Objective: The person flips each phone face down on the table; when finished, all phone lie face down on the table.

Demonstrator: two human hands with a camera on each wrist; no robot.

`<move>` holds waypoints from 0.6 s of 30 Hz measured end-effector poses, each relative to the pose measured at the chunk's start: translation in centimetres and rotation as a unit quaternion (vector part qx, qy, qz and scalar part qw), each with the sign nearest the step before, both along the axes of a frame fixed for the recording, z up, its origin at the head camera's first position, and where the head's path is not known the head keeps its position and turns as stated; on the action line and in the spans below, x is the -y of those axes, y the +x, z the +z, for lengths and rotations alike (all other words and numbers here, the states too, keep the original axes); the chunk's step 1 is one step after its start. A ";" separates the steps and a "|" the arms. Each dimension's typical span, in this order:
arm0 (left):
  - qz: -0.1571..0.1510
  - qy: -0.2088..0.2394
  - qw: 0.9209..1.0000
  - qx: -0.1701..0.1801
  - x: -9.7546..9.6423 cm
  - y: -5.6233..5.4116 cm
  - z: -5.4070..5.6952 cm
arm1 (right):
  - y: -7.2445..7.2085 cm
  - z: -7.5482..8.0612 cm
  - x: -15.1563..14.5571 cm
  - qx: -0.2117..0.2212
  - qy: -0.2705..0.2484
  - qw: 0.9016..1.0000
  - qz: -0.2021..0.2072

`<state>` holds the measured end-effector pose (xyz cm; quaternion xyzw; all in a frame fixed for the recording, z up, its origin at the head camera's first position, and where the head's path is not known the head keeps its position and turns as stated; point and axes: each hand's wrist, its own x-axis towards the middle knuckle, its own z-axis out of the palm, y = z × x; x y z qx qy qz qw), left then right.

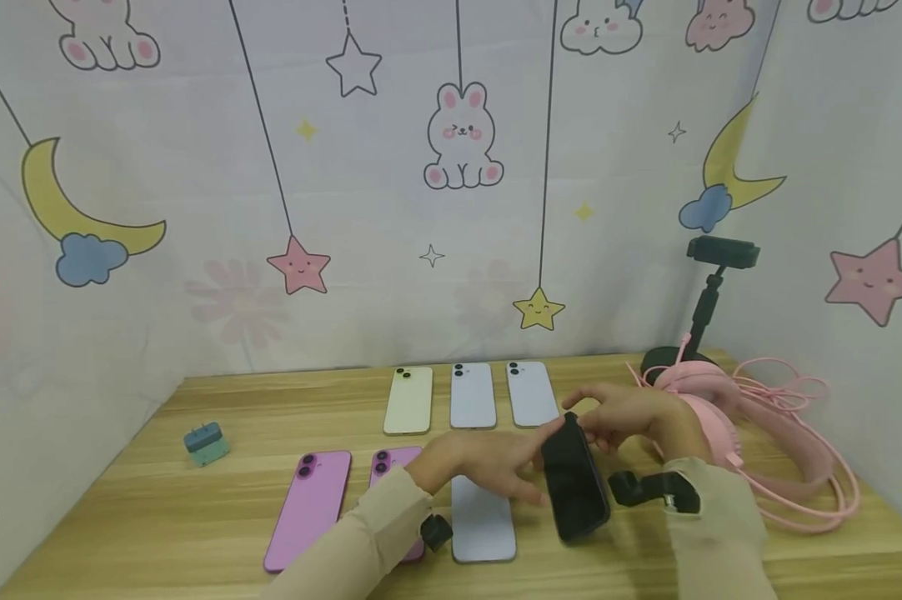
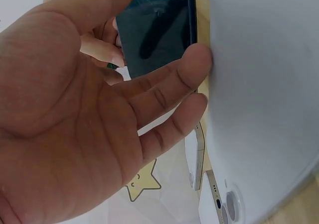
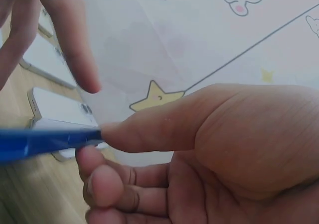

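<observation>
A phone with a dark screen [image 1: 573, 483] and a blue edge [image 3: 45, 142] is tilted up off the table. My right hand [image 1: 631, 417] pinches its upper edge between thumb and fingers. Beside it, my left hand [image 1: 496, 462] reaches over with fingers loosely extended; in the right wrist view its fingers stand apart from the blue edge. Beneath my left hand lies a pale phone [image 1: 483, 529], back up, with its upper part hidden. Left of that are a purple phone [image 1: 310, 508] and a second purple phone [image 1: 391, 461], partly covered by my left sleeve.
Along the back lie a pale yellow phone [image 1: 408, 402] and two whitish phones [image 1: 473, 396]. Pink headphones [image 1: 709, 417] with a looped cable sit at right, before a black stand [image 1: 706, 308]. A small teal plug adapter [image 1: 207, 443] is at left. A patterned cloth hangs behind the table.
</observation>
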<state>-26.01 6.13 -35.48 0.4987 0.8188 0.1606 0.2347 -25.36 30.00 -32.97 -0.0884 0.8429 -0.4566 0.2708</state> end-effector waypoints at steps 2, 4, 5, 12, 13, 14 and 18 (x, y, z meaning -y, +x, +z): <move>0.008 0.008 1.000 0.020 0.1 0.0 0.1 | 0.0 0.2 0.2 -0.006 -0.008 1.000 0.008; 0.013 0.014 0.999 0.036 0.1 -0.1 0.1 | 0.0 0.4 0.4 -0.010 -0.014 1.000 0.015; 0.014 0.016 0.999 0.041 0.1 -0.1 0.2 | 0.0 0.5 0.5 -0.011 -0.016 1.000 0.019; 0.007 0.020 0.999 0.035 0.1 -0.2 0.3 | -0.3 0.3 1.2 -0.009 -0.049 0.998 0.049; 0.004 0.022 0.999 0.034 0.1 -0.2 0.2 | -0.4 0.2 1.3 -0.009 -0.055 0.997 0.054; 0.002 0.023 0.999 0.034 0.1 -0.2 0.2 | -0.4 0.2 1.3 -0.007 -0.060 0.996 0.058; -0.006 0.025 0.999 0.035 0.1 -0.2 0.1 | -0.6 -0.2 1.5 0.001 -0.075 0.995 0.073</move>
